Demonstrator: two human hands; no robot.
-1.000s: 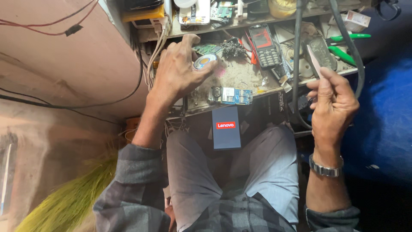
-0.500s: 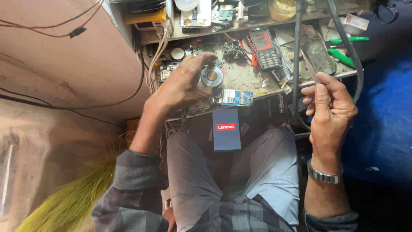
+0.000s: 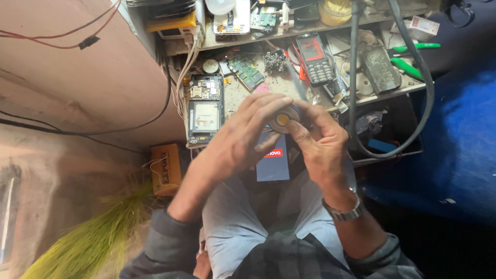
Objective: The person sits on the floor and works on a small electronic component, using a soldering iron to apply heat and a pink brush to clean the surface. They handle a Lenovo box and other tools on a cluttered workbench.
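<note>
Silvery round tin (image 3: pixel 282 118) mid-frame | left hand (image 3: pixel 243 139), right hand (image 3: pixel 320 144) both pinching it | risk: could slip onto cluttered workbench (image 3: pixel 232 95)

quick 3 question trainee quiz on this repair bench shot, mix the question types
1. True or false: both hands are on the small round tin.
2. What lies left of the left hand on the bench? A) opened phone B) kettle C) book
3. Fill in: the right hand wears a ____ at the wrist.

Key: 1 true. 2 A, the opened phone. 3 wristwatch.
</note>
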